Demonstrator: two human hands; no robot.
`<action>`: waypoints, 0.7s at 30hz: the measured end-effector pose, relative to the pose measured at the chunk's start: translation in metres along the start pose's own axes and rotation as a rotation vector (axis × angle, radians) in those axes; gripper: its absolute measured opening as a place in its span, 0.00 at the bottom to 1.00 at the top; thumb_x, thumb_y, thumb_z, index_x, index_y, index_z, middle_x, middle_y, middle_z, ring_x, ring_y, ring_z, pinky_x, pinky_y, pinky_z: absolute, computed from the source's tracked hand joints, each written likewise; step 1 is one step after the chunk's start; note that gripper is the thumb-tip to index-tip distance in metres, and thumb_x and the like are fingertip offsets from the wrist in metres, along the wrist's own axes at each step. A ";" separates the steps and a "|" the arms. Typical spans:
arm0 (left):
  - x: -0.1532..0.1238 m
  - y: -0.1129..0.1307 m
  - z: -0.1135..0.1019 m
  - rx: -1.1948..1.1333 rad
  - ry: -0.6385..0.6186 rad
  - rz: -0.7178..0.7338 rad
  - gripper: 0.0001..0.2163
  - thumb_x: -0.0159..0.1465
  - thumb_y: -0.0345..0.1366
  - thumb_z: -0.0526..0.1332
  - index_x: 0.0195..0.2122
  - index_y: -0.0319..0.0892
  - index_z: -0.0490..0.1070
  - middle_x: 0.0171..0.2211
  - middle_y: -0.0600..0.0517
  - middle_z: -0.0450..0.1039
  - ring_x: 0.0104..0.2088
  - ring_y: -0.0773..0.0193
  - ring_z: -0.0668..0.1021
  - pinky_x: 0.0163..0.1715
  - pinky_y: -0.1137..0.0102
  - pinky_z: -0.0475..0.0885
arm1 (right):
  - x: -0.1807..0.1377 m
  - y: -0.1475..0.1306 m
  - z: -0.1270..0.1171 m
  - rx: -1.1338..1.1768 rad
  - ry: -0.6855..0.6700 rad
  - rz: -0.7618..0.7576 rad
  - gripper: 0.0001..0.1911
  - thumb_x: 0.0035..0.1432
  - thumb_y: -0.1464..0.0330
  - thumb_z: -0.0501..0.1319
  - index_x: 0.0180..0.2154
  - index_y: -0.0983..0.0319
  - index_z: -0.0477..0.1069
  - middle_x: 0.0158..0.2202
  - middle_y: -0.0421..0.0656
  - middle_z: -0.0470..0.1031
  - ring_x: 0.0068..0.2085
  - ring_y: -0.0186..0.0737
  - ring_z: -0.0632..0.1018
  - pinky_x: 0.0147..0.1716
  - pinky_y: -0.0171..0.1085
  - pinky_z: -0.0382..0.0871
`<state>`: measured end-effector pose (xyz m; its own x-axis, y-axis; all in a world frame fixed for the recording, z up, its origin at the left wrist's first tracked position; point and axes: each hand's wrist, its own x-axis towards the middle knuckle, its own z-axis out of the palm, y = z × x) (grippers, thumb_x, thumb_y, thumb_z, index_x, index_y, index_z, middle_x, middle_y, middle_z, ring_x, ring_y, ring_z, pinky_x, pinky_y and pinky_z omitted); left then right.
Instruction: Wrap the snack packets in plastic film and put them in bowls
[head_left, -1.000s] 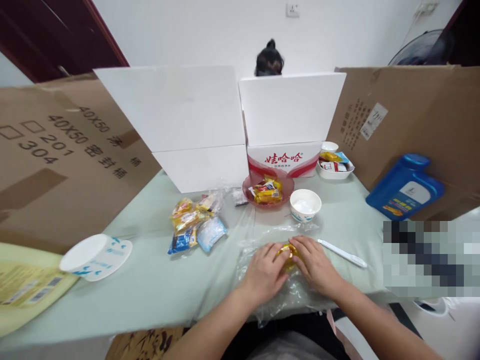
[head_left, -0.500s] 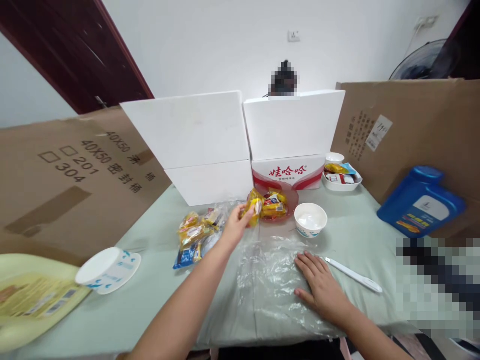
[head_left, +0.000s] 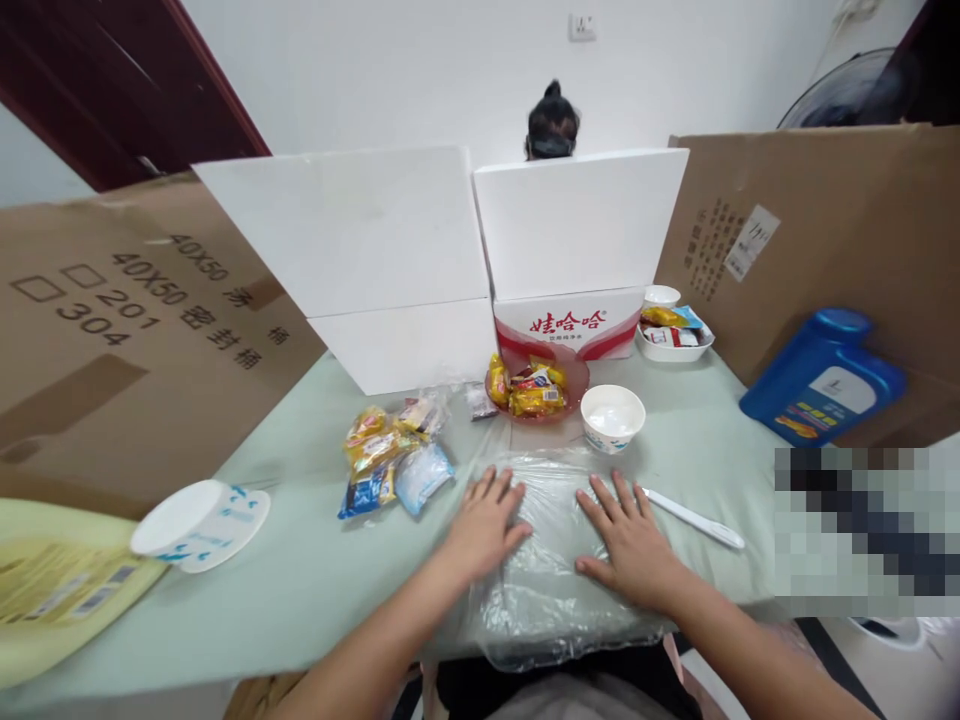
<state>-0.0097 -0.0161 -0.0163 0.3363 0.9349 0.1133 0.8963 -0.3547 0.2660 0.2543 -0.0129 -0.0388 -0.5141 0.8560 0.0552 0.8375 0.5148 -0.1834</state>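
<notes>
My left hand (head_left: 486,523) and my right hand (head_left: 628,535) both lie flat, fingers spread, on a clear plastic sheet (head_left: 546,520) spread over the near edge of the pale green table (head_left: 315,590). Neither hand holds anything. Beyond them a red bowl (head_left: 531,388) holds several wrapped snacks, a yellow one at its left rim. A white paper bowl (head_left: 613,416) stands to the right of it. A white plastic knife (head_left: 694,518) lies just right of my right hand.
A pile of snack packets (head_left: 390,455) lies left of the sheet. A tipped white cup (head_left: 196,510) is at the far left. White foam boards (head_left: 352,260), cardboard walls (head_left: 112,330), a blue jug (head_left: 821,378) and a white dish (head_left: 673,334) ring the table. Another person sits behind the boards.
My left hand let go of the yellow snack, which now sits in the red bowl, and came back to rest flat on the plastic sheet. My right hand stayed on the sheet.
</notes>
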 end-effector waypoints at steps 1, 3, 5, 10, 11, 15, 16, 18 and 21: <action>-0.006 -0.010 -0.001 0.033 0.021 -0.057 0.24 0.60 0.45 0.63 0.56 0.45 0.67 0.60 0.40 0.63 0.62 0.40 0.61 0.57 0.46 0.60 | -0.001 -0.002 -0.003 -0.006 -0.021 0.019 0.46 0.52 0.41 0.57 0.66 0.57 0.53 0.68 0.52 0.50 0.67 0.70 0.46 0.59 0.67 0.43; -0.014 -0.025 -0.007 0.067 0.060 -0.081 0.23 0.62 0.43 0.60 0.57 0.43 0.67 0.60 0.40 0.63 0.63 0.42 0.61 0.57 0.48 0.60 | -0.003 -0.006 -0.012 -0.014 -0.043 0.062 0.44 0.52 0.42 0.57 0.64 0.58 0.57 0.67 0.53 0.54 0.66 0.69 0.51 0.59 0.66 0.46; -0.019 -0.029 -0.012 0.072 0.060 0.000 0.22 0.64 0.42 0.58 0.58 0.43 0.65 0.61 0.41 0.63 0.63 0.46 0.61 0.59 0.50 0.58 | -0.003 -0.011 -0.019 -0.016 -0.024 0.086 0.40 0.55 0.44 0.56 0.63 0.59 0.60 0.65 0.54 0.58 0.64 0.66 0.56 0.58 0.64 0.49; -0.021 -0.025 -0.008 0.060 -0.062 0.153 0.24 0.64 0.43 0.58 0.62 0.50 0.61 0.65 0.46 0.57 0.66 0.47 0.56 0.62 0.47 0.51 | 0.008 -0.011 -0.021 -0.020 0.001 0.074 0.42 0.54 0.47 0.60 0.63 0.63 0.57 0.66 0.56 0.54 0.66 0.64 0.54 0.59 0.64 0.49; -0.020 -0.027 -0.006 0.061 -0.064 0.149 0.24 0.64 0.43 0.58 0.62 0.50 0.60 0.65 0.46 0.56 0.66 0.47 0.56 0.62 0.45 0.50 | 0.009 -0.007 -0.019 0.002 -0.010 0.070 0.42 0.54 0.48 0.60 0.63 0.64 0.58 0.66 0.57 0.54 0.66 0.65 0.54 0.59 0.64 0.49; -0.026 -0.030 -0.009 0.049 0.080 0.159 0.19 0.67 0.38 0.55 0.59 0.45 0.64 0.63 0.44 0.60 0.65 0.47 0.57 0.62 0.46 0.52 | 0.004 0.013 -0.026 0.271 0.177 0.028 0.27 0.62 0.53 0.55 0.57 0.61 0.66 0.62 0.54 0.63 0.63 0.55 0.62 0.59 0.56 0.58; -0.031 -0.029 -0.013 0.021 0.143 0.176 0.17 0.67 0.36 0.54 0.56 0.44 0.67 0.61 0.44 0.64 0.64 0.48 0.59 0.61 0.47 0.54 | 0.000 0.018 -0.032 0.364 0.265 0.040 0.23 0.64 0.55 0.53 0.53 0.60 0.69 0.58 0.53 0.68 0.60 0.52 0.66 0.57 0.53 0.62; -0.045 -0.024 -0.024 -0.090 0.218 0.248 0.13 0.68 0.36 0.52 0.51 0.42 0.70 0.54 0.43 0.70 0.60 0.51 0.66 0.59 0.51 0.60 | -0.012 0.026 -0.049 0.529 0.397 0.077 0.18 0.66 0.57 0.52 0.47 0.59 0.71 0.50 0.50 0.74 0.53 0.47 0.73 0.53 0.48 0.68; -0.075 -0.019 -0.037 -0.288 0.062 0.443 0.22 0.65 0.51 0.55 0.54 0.42 0.67 0.53 0.43 0.70 0.58 0.50 0.68 0.57 0.55 0.66 | -0.037 0.033 -0.070 0.658 0.298 -0.058 0.20 0.64 0.52 0.54 0.48 0.58 0.71 0.47 0.48 0.75 0.49 0.44 0.76 0.49 0.44 0.71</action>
<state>-0.0622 -0.0798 0.0057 0.6392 0.6956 0.3280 0.5539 -0.7123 0.4312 0.3138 -0.0246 0.0223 -0.4034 0.8532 0.3306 0.4773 0.5044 -0.7195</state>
